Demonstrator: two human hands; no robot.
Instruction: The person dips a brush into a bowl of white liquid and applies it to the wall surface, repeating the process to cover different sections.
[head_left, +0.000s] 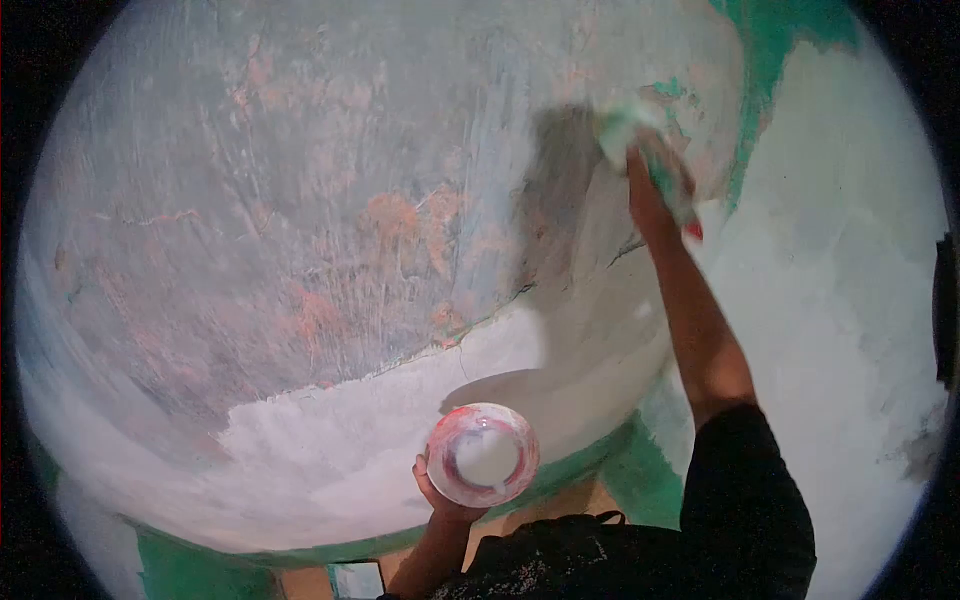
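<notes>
My left hand (437, 492) holds a round bowl (437, 455) from its lower left side, with the fingers wrapped at its edge. The bowl has a red-stained white rim and white material inside. At the upper right, my right hand (655, 190) grips a brush-like tool (660, 172) with a greenish handle and a red end. Its pale head (622, 130), blurred by motion, is at the grey, scraped wall (380, 150). A dark shadow falls on the wall left of the tool.
Smooth white coating (330, 430) covers the lower wall below a jagged edge and crack. Green paint (640, 470) shows along the bottom and at the upper right. A pale wall (820, 300) stands at the right. A small framed panel (356, 580) is at the bottom.
</notes>
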